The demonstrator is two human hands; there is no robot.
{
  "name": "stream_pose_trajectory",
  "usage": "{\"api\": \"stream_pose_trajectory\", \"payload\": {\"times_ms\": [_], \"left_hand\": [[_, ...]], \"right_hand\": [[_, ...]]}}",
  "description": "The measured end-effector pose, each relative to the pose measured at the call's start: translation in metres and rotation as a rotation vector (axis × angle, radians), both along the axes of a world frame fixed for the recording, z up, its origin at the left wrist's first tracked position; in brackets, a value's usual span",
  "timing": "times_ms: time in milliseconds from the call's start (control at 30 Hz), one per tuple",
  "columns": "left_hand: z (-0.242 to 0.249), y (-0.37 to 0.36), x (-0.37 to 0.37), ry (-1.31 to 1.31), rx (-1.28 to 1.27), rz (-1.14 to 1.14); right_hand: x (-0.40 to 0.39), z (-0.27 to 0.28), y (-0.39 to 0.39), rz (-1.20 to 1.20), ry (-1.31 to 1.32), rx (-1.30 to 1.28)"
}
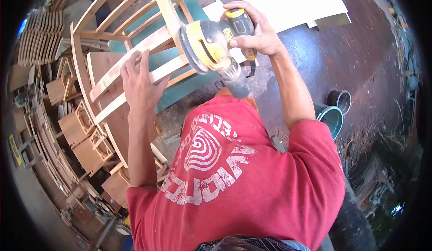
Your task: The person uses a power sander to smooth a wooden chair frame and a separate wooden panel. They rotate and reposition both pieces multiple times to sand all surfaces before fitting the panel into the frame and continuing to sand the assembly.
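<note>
My right hand (261, 32) is wrapped around the black-and-yellow body of a random orbital sander (209, 37). The sander is tilted on its side, its round pad facing left, right against the end of a wooden rail. A dusty dark dust port points down toward my chest. With fingers curled over the top, my left hand (141, 80) grips a pale rail of a wooden chair frame (108, 81). The frame has curved slats and leans to the upper left. Part of the rail is hidden behind my left fingers.
Under the frame lies a green sheet (173, 91). A long white panel (297, 5) stretches across the upper right. Two buckets, one green (330, 121) and one dark (344, 100), stand at right. Stacked curved wooden parts (40, 35) and plywood pieces (72, 127) crowd the left.
</note>
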State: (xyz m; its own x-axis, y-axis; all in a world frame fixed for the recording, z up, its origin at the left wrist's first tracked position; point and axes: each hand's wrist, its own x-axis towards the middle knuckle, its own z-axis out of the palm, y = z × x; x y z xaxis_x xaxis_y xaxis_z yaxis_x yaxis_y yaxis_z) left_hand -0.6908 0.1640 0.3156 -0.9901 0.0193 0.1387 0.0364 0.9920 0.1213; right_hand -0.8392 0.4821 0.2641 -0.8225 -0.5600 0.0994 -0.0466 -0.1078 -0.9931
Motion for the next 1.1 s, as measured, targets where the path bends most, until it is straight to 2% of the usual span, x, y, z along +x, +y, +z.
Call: {"api": "stream_pose_trajectory", "payload": {"times_ms": [67, 233, 300, 400, 467, 567, 633, 667, 767, 900, 967, 1033, 1100], "left_hand": [[-0.001, 0.003, -0.006, -0.022, -0.061, 0.057], [0.002, 0.008, -0.008, -0.004, -0.133, -0.023], [-0.001, 0.007, -0.011, -0.014, -0.138, -0.012], [0.000, 0.001, -0.011, -0.022, -0.142, 0.004], [-0.001, -0.001, -0.007, -0.040, -0.142, -0.004], [-0.001, -0.002, -0.008, -0.004, -0.119, -0.026], [-0.001, -0.003, -0.010, -0.037, -0.073, -0.027], [0.000, -0.001, -0.010, -0.051, -0.064, -0.030], [0.002, -0.003, -0.012, -0.102, -0.064, -0.031], [0.003, -0.006, -0.011, -0.118, -0.081, -0.035], [0.005, -0.007, -0.012, -0.138, -0.090, -0.042], [0.005, -0.006, -0.011, -0.110, -0.083, -0.062], [0.004, -0.007, -0.012, -0.101, -0.085, -0.067]], "right_hand": [[-0.022, -0.021, -0.014, -0.100, 0.231, -0.113], [-0.035, -0.032, -0.026, -0.075, -0.067, -0.170], [-0.032, -0.024, -0.017, -0.096, 0.158, -0.002], [-0.030, -0.009, -0.023, -0.088, 0.183, -0.024], [-0.044, 0.009, -0.027, -0.060, 0.211, 0.066], [-0.064, 0.028, -0.040, -0.041, 0.432, -0.065], [-0.055, 0.048, -0.030, 0.138, 0.473, -0.003], [-0.048, 0.056, -0.028, 0.150, 0.589, -0.040], [-0.033, 0.089, -0.024, 0.223, 0.687, 0.260], [-0.065, 0.103, -0.053, 0.213, 0.775, 0.284], [-0.102, 0.104, -0.082, 0.124, 0.944, 0.377], [-0.140, 0.126, -0.107, 0.115, 0.891, 0.333], [-0.174, 0.144, -0.122, 0.265, 0.652, 0.342]]}}
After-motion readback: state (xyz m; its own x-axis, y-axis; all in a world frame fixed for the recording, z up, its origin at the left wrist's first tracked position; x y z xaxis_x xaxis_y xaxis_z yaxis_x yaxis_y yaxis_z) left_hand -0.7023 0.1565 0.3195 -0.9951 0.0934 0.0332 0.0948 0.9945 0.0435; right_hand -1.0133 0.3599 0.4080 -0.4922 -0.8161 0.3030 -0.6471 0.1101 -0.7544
